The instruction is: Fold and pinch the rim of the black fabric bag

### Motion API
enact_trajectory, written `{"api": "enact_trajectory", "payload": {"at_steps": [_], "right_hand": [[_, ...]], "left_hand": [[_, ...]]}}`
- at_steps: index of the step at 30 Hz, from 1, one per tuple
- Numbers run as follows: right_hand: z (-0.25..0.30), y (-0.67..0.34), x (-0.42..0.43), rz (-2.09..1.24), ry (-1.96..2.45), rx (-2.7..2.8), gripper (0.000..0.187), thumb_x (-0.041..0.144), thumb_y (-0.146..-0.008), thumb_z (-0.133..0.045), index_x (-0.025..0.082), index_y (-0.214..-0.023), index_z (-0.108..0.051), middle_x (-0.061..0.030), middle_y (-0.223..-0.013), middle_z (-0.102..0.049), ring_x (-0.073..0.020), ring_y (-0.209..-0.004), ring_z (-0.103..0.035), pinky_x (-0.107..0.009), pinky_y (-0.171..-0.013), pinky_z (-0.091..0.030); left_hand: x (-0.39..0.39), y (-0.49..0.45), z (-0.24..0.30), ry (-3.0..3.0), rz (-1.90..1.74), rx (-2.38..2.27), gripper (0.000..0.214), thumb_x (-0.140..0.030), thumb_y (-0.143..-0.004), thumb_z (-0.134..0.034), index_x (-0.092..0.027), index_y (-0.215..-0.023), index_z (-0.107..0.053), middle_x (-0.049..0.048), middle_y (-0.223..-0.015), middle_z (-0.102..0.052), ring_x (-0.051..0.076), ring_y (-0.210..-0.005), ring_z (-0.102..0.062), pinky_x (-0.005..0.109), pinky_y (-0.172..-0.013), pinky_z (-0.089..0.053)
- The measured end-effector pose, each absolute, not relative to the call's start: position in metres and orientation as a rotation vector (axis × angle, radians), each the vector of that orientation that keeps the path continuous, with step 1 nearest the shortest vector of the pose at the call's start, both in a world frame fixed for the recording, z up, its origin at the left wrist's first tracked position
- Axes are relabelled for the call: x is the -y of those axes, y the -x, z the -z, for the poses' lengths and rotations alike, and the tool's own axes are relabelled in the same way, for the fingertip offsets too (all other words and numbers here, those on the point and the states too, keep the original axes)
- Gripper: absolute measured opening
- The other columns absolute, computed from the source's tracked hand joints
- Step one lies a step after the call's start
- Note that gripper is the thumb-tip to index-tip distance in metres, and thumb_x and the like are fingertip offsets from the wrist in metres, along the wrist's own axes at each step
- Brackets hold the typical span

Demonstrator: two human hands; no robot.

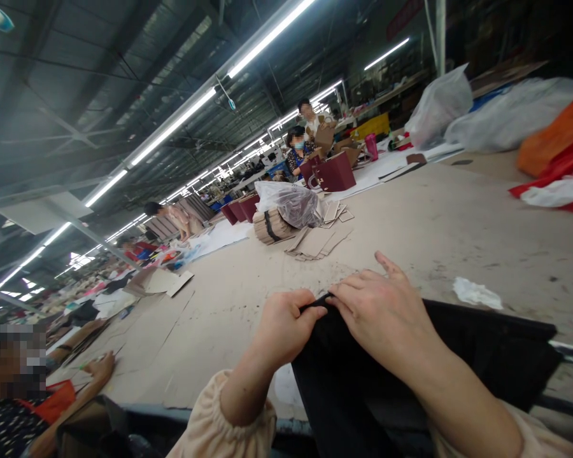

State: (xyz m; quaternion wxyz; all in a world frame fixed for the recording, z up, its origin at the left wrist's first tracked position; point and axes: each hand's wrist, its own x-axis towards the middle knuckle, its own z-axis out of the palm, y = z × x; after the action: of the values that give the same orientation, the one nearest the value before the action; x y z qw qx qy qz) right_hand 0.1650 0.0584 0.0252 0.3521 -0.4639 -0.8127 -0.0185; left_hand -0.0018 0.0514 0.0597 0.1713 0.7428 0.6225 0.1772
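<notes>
A flat black paper bag (482, 350) lies on the cardboard-covered worktable (410, 242) in front of me, its top edge towards the table's middle. My left hand (284, 327) is closed in a fist, pinching the bag's upper left corner. My right hand (384, 312) lies over the same corner, its fingers pinching the bag's edge beside the left hand, with one finger raised.
A crumpled white scrap (475, 292) lies right of my hands. Further off are stacks of cardboard pieces (315, 242), a clear plastic bag (291, 203), dark red paper bags (334, 172) and orange and white plastic bags (554, 152). Other workers sit along the table; one person's arm (83, 381) rests at left.
</notes>
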Motion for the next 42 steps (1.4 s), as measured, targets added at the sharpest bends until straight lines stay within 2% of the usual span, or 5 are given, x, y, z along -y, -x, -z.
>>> {"api": "enact_trajectory", "payload": {"at_steps": [11,20,28,34,42], "right_hand": [[-0.022,-0.161,-0.06,0.099,1.196,2.053,0.019,0.025,-0.089,-0.051,0.02,-0.085,-0.069,-0.001,-0.078,-0.069,-0.0192,-0.081,-0.06,-0.049,-0.11,-0.015],[-0.027,-0.176,-0.056,0.002,1.045,2.074,0.042,0.019,-0.084,-0.053,0.018,-0.126,-0.054,-0.005,-0.11,-0.066,-0.0208,-0.101,-0.056,-0.052,-0.11,-0.015],[-0.031,-0.198,-0.044,0.033,1.424,2.084,0.026,0.02,-0.078,-0.063,0.015,-0.103,-0.066,-0.0103,-0.098,-0.07,-0.0281,-0.093,-0.062,-0.053,-0.099,-0.031],[-0.035,-0.203,-0.04,0.04,1.375,2.064,0.024,0.02,-0.081,-0.061,0.016,-0.103,-0.066,-0.0094,-0.1,-0.07,-0.0264,-0.092,-0.062,-0.052,-0.1,-0.031],[-0.036,-0.224,-0.034,0.063,1.42,2.027,0.021,0.02,-0.082,-0.062,0.019,-0.102,-0.067,-0.0076,-0.1,-0.07,-0.0249,-0.089,-0.063,-0.053,-0.098,-0.033]], "left_hand": [[-0.042,0.017,-0.066,-1.983,-0.378,-1.65,0.021,-0.038,-0.078,-0.06,-0.017,-0.076,-0.063,-0.0032,-0.066,-0.054,0.012,-0.066,-0.047,0.021,-0.055,-0.031],[-0.041,0.011,-0.069,-2.098,-0.35,-1.807,0.029,-0.029,-0.08,-0.053,-0.016,-0.055,-0.044,-0.0056,-0.053,-0.036,0.009,-0.055,-0.035,0.022,-0.051,-0.026],[-0.049,-0.008,-0.087,-2.271,-0.18,-1.683,0.033,-0.048,-0.083,-0.053,-0.019,-0.091,-0.067,-0.0001,-0.071,-0.061,0.014,-0.065,-0.051,0.023,-0.056,-0.033],[-0.067,-0.025,-0.077,-2.477,0.047,-1.83,0.034,-0.038,-0.085,-0.051,-0.017,-0.06,-0.059,-0.0021,-0.05,-0.046,0.012,-0.051,-0.039,0.025,-0.051,-0.023],[-0.067,-0.03,-0.074,-2.433,-0.202,-1.705,0.026,-0.038,-0.086,-0.05,-0.018,-0.08,-0.066,0.0021,-0.072,-0.066,0.015,-0.065,-0.054,0.025,-0.06,-0.036]]}}
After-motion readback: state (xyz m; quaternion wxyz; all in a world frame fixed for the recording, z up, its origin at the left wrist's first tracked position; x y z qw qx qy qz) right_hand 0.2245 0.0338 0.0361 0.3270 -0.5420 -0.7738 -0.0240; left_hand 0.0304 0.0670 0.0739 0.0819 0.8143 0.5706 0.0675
